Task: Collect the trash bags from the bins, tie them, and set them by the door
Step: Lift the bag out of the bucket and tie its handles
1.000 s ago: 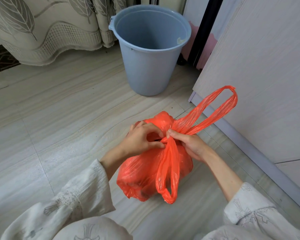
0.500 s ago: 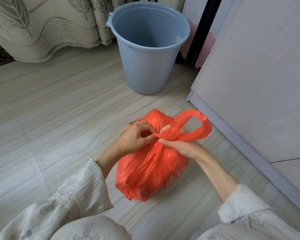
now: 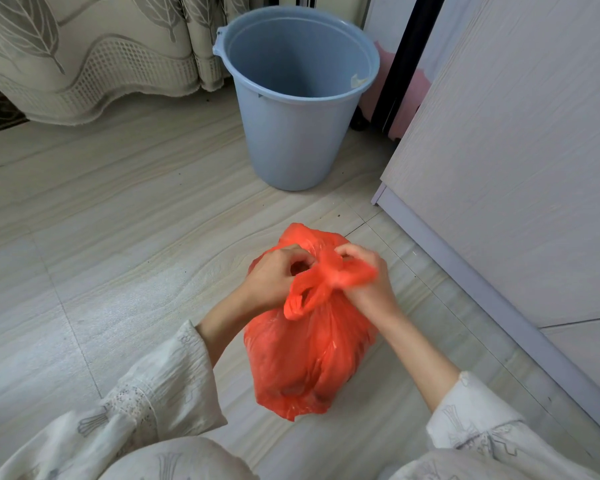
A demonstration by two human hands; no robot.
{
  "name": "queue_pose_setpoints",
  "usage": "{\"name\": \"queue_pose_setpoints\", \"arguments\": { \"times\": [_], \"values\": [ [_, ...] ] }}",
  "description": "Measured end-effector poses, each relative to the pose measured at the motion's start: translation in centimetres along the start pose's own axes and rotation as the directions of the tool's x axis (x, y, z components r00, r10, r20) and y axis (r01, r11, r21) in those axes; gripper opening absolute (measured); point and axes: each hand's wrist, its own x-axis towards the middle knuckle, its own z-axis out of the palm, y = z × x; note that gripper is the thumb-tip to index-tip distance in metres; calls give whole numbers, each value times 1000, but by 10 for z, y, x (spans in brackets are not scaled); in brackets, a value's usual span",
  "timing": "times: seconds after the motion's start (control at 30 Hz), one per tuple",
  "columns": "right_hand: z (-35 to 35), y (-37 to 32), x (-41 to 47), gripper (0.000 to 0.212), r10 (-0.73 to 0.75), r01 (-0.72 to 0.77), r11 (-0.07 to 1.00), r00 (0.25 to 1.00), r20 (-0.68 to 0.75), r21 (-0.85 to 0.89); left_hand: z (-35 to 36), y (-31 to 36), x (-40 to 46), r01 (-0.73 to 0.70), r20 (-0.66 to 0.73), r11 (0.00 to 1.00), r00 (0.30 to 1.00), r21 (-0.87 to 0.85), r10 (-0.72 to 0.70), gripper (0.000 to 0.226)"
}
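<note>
A full orange trash bag (image 3: 305, 358) sits on the tiled floor in front of me. Its two handle loops are twisted together at the top into a knot (image 3: 326, 271). My left hand (image 3: 274, 278) grips the bag's neck and one handle on the left of the knot. On the right of the knot, my right hand (image 3: 368, 282) pinches the other handle with curled fingers. The blue plastic bin (image 3: 291, 133) stands behind the bag with no liner inside.
A pale wooden cabinet side (image 3: 516, 150) rises at the right, close to the bag. A leaf-patterned fabric cover (image 3: 84, 53) hangs to the floor at the back left. A dark upright bar (image 3: 409, 46) and something pink stand behind the bin.
The long handle loops that stuck out to the right and hung down have been drawn in and wrapped into a knot. Both hands have closed in on the bag's top.
</note>
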Motion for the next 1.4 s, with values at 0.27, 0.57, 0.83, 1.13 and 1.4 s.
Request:
{"name": "queue_pose_setpoints", "arguments": {
  "times": [0.27, 0.57, 0.83, 1.13, 1.4],
  "values": [
    [-4, -7, 3, 12, 437, -534, 669, 845, 307, 518, 5, -9, -2, 25, -78, 999, 997, -42, -28, 2],
    [1, -8, -5, 27, 257, -362, 763, 930, 263, 536, 3, -8, -5, 99, -109, 987, 988, -125, -113, 22],
    [-3, -10, -9, 27, 167, -237, 844, 969, 184, 482, 4, -11, -3, 49, -45, 992, 997, -119, -55, 25],
    [-6, -2, 3, 17, 264, -265, 877, 963, 59, 402, 10, -5, -8, -129, -102, 954, 982, 269, 161, 31],
    [-23, 14, 27, 21, 433, -394, 874, 897, -88, 283, 5, -4, -5, -273, -66, 777, 925, 567, 373, 30]
  ]
}}
